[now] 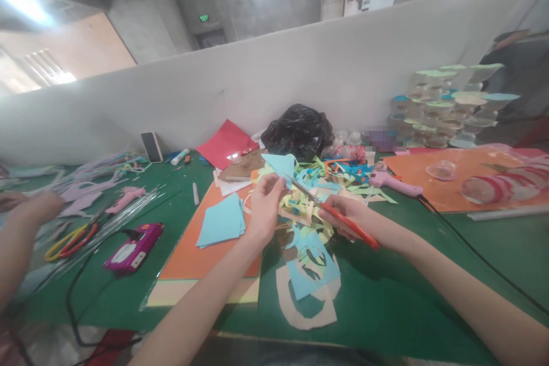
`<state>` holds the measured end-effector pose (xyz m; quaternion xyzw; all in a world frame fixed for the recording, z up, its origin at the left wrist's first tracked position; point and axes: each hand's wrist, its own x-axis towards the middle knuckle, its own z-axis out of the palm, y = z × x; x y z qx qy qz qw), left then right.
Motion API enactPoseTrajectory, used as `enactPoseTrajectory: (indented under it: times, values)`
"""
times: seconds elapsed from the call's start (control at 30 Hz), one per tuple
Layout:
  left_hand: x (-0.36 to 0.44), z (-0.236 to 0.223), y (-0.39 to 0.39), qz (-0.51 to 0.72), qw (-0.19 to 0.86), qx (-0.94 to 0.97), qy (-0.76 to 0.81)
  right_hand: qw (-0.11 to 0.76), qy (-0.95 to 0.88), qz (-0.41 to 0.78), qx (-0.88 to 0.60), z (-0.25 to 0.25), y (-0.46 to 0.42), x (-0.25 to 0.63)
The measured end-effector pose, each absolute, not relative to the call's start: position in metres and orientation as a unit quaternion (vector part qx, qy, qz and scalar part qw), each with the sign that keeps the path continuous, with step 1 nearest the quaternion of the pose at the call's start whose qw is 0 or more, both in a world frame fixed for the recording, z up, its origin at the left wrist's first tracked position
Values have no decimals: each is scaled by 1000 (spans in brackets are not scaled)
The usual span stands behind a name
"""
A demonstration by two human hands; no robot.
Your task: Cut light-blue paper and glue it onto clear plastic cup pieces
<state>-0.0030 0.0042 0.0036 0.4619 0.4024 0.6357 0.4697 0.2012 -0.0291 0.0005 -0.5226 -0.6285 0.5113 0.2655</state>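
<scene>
We are pinching blue paper (279, 165) in our left hand (265, 203) and gripping red scissors (348, 222) in our right hand (361, 215), mid-frame. Paper scraps (316, 244) are crowding the space beneath the scissors; behind, a black bag (297, 132) is hiding its contents. Clear containers (440, 111) are standing stacked upper right.

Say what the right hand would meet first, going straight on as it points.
Likely the blue paper in the left hand, at the blades of the red-handled scissors; depth is unclear.
</scene>
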Motion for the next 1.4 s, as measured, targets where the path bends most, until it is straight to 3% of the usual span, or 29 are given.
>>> enactPoseTrajectory:
  times: [1.07,1.4]
  values:
    - [-4,3,5,624,474,483,391,234,-618,532,-529,19,-36,198]
    - [-9,2,10,605,462,498,416,221,-664,484,-525,20,-39,202]
